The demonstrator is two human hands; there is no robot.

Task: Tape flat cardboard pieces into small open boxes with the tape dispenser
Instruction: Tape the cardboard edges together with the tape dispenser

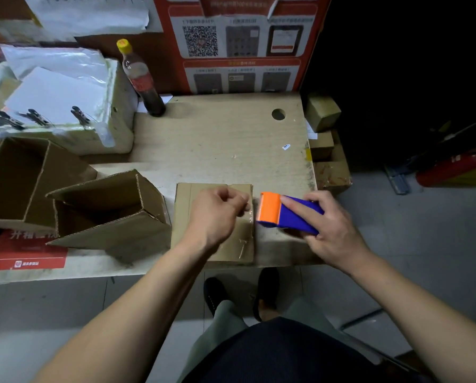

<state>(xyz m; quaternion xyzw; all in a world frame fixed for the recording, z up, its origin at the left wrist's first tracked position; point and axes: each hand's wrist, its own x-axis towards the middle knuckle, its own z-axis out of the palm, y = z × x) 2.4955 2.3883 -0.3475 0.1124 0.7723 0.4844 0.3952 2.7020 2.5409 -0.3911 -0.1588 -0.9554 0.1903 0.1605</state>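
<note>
Nearest the body, at six o'clock on the worktop [231,139], lies the folded cardboard piece [187,236], its flaps closed upward and a strip of clear tape [246,230] already glinting along its three o'clock edge. The left hand [214,214] rests on top of it, forearm reaching in from seven o'clock, fingers [239,200] curled together with the thumb near that edge. They seem to pinch or press the tape end, though blur hides the contact, so I cannot say that it holds anything.

Just beside the cardboard at three o'clock is the tape dispenser [286,214], orange head toward the box, blue body toward the wrist. The right hand [330,225] wraps it from behind, forefinger laid straight along the top, the other fingers clamped round the underside, forearm coming in from five o'clock.

The cardboard looks light and stiff but springy at the folds, so it probably needs a flat palm over the seam. The tape is thin and sticky; it is best held by its free end. The dispenser looks like rigid plastic, best gripped round the body, clear of the cutting edge.

Farther out, at nine o'clock, stand two finished open boxes [107,211]. A dark bottle [143,81] stands at eleven o'clock.
</note>
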